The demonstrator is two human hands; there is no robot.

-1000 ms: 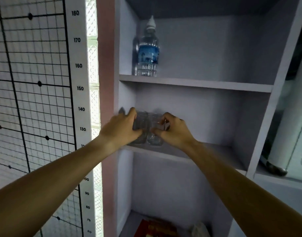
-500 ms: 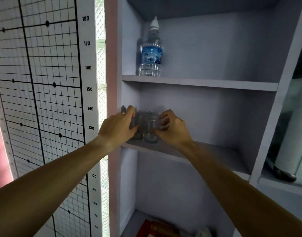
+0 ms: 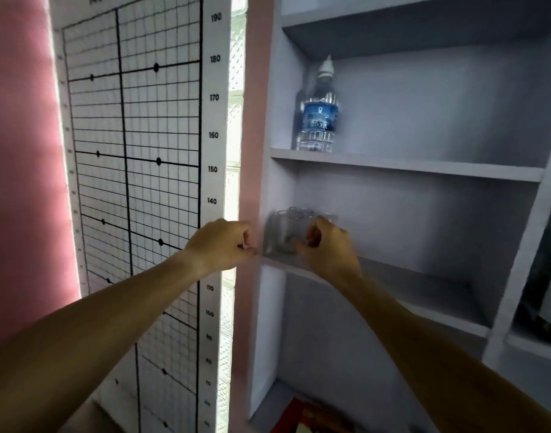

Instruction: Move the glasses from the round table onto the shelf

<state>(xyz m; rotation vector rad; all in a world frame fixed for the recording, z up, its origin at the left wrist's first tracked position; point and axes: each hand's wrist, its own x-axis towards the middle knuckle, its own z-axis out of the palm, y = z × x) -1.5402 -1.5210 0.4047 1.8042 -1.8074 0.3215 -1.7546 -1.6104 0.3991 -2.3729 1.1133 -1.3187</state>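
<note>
Glasses point(image 3: 288, 231) are stood upright together on the shelf point(image 3: 424, 285); a bottle point(image 3: 318, 117) is kept one board higher. Left hand point(image 3: 219, 245) is curled, nothing held. Right hand point(image 3: 325, 242): grip cannot be told.

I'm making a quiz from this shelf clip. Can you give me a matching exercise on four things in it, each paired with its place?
Things:
1. water bottle
2. glasses
3. left hand
4. height chart

Places:
A. on the wall left of the shelf unit
B. on the upper shelf board, left end
C. at the shelf unit's left edge, outside it
D. on the middle shelf board, left end

Pairs: 1-B, 2-D, 3-C, 4-A
</note>
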